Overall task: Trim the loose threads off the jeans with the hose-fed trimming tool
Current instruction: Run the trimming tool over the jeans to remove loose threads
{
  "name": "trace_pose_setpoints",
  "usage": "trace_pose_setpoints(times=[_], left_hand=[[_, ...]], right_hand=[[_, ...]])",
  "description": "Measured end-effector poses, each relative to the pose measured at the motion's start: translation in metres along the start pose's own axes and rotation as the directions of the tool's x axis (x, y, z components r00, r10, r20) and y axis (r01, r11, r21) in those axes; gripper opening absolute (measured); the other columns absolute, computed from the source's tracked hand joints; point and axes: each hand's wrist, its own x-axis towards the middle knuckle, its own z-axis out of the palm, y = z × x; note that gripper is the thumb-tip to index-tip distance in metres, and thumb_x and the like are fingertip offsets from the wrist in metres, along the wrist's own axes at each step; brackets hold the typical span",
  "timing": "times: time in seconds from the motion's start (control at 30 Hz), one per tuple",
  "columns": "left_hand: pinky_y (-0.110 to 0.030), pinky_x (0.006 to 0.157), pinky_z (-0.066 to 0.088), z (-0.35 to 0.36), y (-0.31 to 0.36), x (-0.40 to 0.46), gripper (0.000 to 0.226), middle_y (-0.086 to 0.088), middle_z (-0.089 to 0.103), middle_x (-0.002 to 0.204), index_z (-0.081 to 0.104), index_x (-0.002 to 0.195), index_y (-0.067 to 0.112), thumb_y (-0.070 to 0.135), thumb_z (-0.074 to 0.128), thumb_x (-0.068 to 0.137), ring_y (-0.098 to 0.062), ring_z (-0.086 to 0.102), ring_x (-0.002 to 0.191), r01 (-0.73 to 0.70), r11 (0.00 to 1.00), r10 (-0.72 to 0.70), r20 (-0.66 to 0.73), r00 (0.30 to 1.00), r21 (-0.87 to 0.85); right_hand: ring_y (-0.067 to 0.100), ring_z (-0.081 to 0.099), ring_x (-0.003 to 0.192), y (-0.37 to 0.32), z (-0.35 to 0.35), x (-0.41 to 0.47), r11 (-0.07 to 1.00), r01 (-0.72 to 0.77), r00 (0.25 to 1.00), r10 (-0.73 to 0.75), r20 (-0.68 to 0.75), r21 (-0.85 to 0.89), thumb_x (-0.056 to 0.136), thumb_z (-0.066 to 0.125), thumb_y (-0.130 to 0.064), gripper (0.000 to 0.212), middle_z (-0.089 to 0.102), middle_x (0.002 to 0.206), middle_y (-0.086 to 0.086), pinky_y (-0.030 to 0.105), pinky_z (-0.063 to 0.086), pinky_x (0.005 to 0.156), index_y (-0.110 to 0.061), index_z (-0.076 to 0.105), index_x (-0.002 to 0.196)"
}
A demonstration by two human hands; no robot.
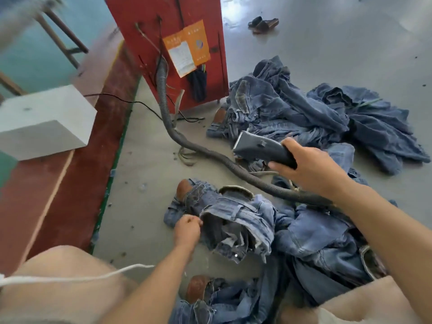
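A pair of blue jeans lies crumpled on the grey floor between my knees, waistband turned up. My left hand pinches the denim at the waistband's left edge. My right hand grips the grey trimming tool by its handle, lifted above the floor with the blade end pointing up-left, well clear of the jeans. A dark corrugated hose runs from the tool across the floor to the red machine.
A heap of more jeans lies at the right, and others spread by my right knee. A white block sits on the red strip at left. Sandals lie far back. A white cord crosses my left knee.
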Motion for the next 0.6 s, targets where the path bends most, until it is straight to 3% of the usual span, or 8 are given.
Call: trace_pose_setpoints(times=[0.1, 0.17, 0.23, 0.3, 0.4, 0.47, 0.53, 0.6], left_hand=[[-0.041, 0.080, 0.051, -0.007, -0.049, 0.020, 0.014, -0.015, 0.056, 0.098, 0.059, 0.109, 0.004, 0.009, 0.048, 0.101, -0.027, 0.054, 0.084, 0.314, 0.949, -0.315, 0.048, 0.948, 0.033], [-0.044, 0.090, 0.054, -0.002, -0.063, 0.022, 0.036, -0.018, 0.059, 0.119, 0.050, 0.136, 0.002, 0.011, 0.047, 0.101, -0.035, 0.061, 0.103, 0.379, 0.925, -0.381, 0.088, 0.920, 0.044], [-0.037, 0.101, 0.051, 0.007, -0.071, 0.024, 0.052, -0.022, 0.053, 0.142, 0.036, 0.152, 0.004, 0.008, 0.047, 0.102, -0.037, 0.055, 0.129, 0.333, 0.932, -0.352, 0.141, 0.925, 0.144], [-0.025, 0.099, 0.045, 0.017, -0.078, 0.023, 0.067, -0.017, 0.041, 0.156, 0.017, 0.160, 0.005, 0.012, 0.051, 0.103, -0.030, 0.047, 0.141, 0.240, 0.909, -0.345, 0.291, 0.893, 0.341], [-0.040, 0.125, 0.025, 0.030, -0.098, 0.023, 0.116, -0.011, -0.003, 0.171, -0.009, 0.164, 0.024, 0.024, 0.078, 0.088, -0.034, 0.018, 0.156, -0.039, 0.768, -0.333, 0.451, 0.828, 0.640], [-0.053, 0.126, 0.013, 0.037, -0.100, 0.023, 0.115, -0.004, -0.013, 0.171, 0.007, 0.164, 0.038, 0.027, 0.085, 0.081, -0.037, 0.004, 0.157, -0.248, 0.674, -0.142, 0.452, 0.880, 0.695], [-0.053, 0.125, 0.015, 0.043, -0.087, 0.030, 0.080, -0.003, 0.010, 0.171, 0.040, 0.154, 0.043, 0.011, 0.073, 0.089, -0.036, 0.012, 0.155, -0.305, 0.695, 0.042, 0.386, 0.922, 0.651], [-0.048, 0.121, 0.028, 0.044, -0.066, 0.040, 0.053, -0.007, 0.041, 0.159, 0.059, 0.142, 0.035, 0.008, 0.057, 0.097, -0.033, 0.034, 0.148, -0.280, 0.786, 0.081, 0.357, 0.930, 0.552]], right_hand=[[0.011, 0.056, 0.062, -0.002, 0.013, 0.007, 0.992, 0.003, 0.995, 0.010, 0.104, -0.124, 0.084, 0.038, -0.080, 0.046, 0.055, 0.071, -0.014, 0.037, 0.044, 0.057, -0.038, 0.035, 0.103], [0.014, 0.057, 0.062, -0.003, 0.022, 0.012, 0.980, 0.017, 0.986, 0.016, 0.165, -0.199, 0.079, 0.028, -0.087, 0.056, 0.055, 0.073, -0.013, 0.037, 0.047, 0.057, -0.038, 0.035, 0.105], [0.017, 0.060, 0.064, -0.004, 0.030, 0.016, 0.972, 0.017, 0.976, 0.035, 0.216, -0.234, 0.076, 0.024, -0.089, 0.060, 0.057, 0.075, -0.012, 0.041, 0.053, 0.062, -0.037, 0.035, 0.105], [0.017, 0.060, 0.065, -0.007, 0.037, 0.020, 0.964, 0.012, 0.970, 0.052, 0.236, -0.265, 0.076, 0.023, -0.088, 0.062, 0.058, 0.075, -0.010, 0.043, 0.054, 0.065, -0.034, 0.035, 0.103], [0.018, 0.058, 0.062, -0.021, 0.047, 0.028, 0.953, -0.036, 0.968, 0.107, 0.225, -0.301, 0.075, 0.024, -0.087, 0.066, 0.058, 0.072, -0.008, 0.041, 0.050, 0.061, -0.029, 0.038, 0.101], [0.021, 0.060, 0.066, -0.034, 0.052, 0.036, 0.957, -0.093, 0.964, 0.155, 0.215, -0.275, 0.080, 0.034, -0.085, 0.060, 0.061, 0.074, -0.006, 0.040, 0.046, 0.060, -0.029, 0.039, 0.102], [0.023, 0.063, 0.067, -0.052, 0.054, 0.051, 0.969, -0.203, 0.955, 0.228, 0.192, -0.139, 0.089, 0.050, -0.076, 0.048, 0.065, 0.076, -0.003, 0.038, 0.046, 0.057, -0.031, 0.041, 0.100], [0.019, 0.065, 0.060, -0.071, 0.052, 0.073, 0.945, -0.303, 0.951, 0.292, 0.102, 0.121, 0.091, 0.058, -0.070, 0.040, 0.067, 0.073, -0.003, 0.036, 0.046, 0.052, -0.032, 0.046, 0.097]])
